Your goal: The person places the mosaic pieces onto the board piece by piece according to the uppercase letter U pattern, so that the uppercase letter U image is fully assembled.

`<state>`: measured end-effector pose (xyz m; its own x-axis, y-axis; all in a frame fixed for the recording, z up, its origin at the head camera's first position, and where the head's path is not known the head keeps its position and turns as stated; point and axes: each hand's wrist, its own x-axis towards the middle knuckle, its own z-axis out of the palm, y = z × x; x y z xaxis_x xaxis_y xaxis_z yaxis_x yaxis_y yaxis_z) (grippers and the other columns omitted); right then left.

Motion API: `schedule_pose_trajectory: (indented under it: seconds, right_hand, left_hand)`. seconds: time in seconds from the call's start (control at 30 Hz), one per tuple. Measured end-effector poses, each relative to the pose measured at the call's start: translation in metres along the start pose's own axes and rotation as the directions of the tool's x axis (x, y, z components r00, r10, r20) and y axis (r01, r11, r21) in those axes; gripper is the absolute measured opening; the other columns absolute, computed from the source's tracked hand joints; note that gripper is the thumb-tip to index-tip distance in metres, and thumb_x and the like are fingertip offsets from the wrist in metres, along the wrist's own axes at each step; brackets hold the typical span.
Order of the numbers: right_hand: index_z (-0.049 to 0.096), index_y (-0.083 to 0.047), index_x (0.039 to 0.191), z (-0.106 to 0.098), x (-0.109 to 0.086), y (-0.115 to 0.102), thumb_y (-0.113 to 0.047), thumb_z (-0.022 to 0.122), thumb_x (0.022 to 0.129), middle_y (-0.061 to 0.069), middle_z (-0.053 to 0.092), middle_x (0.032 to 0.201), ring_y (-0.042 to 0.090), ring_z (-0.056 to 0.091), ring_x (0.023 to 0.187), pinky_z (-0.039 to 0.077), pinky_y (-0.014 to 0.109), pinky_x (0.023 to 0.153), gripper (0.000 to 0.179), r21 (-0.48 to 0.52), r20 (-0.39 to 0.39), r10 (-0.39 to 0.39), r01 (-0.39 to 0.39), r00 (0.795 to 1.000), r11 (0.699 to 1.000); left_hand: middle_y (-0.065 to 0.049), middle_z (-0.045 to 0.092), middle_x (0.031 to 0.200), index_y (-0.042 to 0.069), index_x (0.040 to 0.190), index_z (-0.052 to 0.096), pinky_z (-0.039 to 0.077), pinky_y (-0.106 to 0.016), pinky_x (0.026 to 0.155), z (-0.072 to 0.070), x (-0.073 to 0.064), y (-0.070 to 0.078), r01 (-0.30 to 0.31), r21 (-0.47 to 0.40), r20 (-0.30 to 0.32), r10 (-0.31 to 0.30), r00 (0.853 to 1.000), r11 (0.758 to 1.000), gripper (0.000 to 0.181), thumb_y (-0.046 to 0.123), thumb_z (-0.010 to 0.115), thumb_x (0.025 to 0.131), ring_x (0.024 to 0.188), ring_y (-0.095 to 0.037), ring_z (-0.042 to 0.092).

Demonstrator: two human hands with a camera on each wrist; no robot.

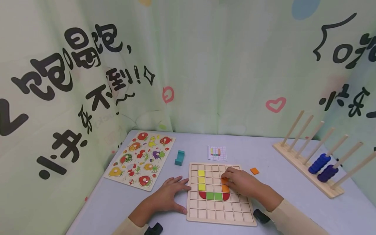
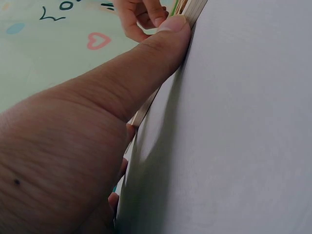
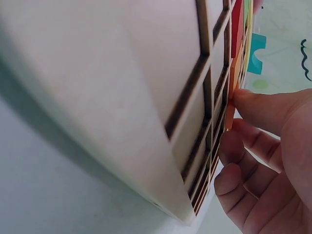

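Observation:
A wooden grid board [image 1: 211, 214] lies on the table with a U of coloured tiles in its cells. Yellow tiles [image 1: 201, 180] form the left side, green tiles [image 1: 210, 195] the bottom, and a rounded red tile [image 1: 226, 196] sits at each bottom corner. On the right side, above a seated orange tile [image 1: 225, 189], my right hand [image 1: 243, 183] pinches another orange tile [image 3: 230, 117] at the board's surface. My left hand [image 1: 168, 195] is spread at the board's left edge, its thumb [image 2: 156, 53] against the side. One loose orange tile [image 1: 254, 171] lies right of the board.
Behind the board lies a small pattern card [image 1: 217, 153] showing a similar U. A teal block [image 1: 180, 158] and a fruit puzzle board [image 1: 136, 163] are to the left. At right stands a wooden peg rack [image 1: 308, 171] with blue and purple rings.

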<state>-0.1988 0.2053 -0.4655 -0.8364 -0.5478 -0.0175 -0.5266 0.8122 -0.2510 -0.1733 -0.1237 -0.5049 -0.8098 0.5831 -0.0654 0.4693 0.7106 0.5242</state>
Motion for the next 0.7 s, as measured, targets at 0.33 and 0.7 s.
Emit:
schedule_pose_trajectory:
  seconds: [0.33,0.7]
  right_hand:
    - [0.069,-0.015,0.115,-0.0002,0.0005,-0.0007,-0.02,0.068,0.092,-0.011,0.055,0.102,0.005,0.053,0.084,0.053,0.028,0.079,0.023,-0.006,0.009,-0.02,0.02,1.0,1.0]
    - [0.069,-0.012,0.113,0.0007,-0.0005,-0.0031,-0.019,0.068,0.092,-0.008,0.056,0.103,0.007,0.056,0.086,0.054,0.03,0.08,0.022,-0.021,0.005,-0.025,0.025,1.0,0.999]
  left_hand:
    - [0.013,0.036,0.153,0.036,0.136,0.057,0.013,-0.054,0.115,-0.0009,0.0002,0.0002,-0.01,0.007,0.002,0.01,1.0,1.0,0.082,0.07,0.075,0.063,0.146,-0.021,0.018]
    - [0.013,0.035,0.153,0.037,0.135,0.057,0.012,-0.054,0.115,0.0009,0.0017,-0.0017,-0.001,0.005,0.004,0.001,1.0,1.0,0.082,0.071,0.074,0.063,0.146,-0.021,0.018]
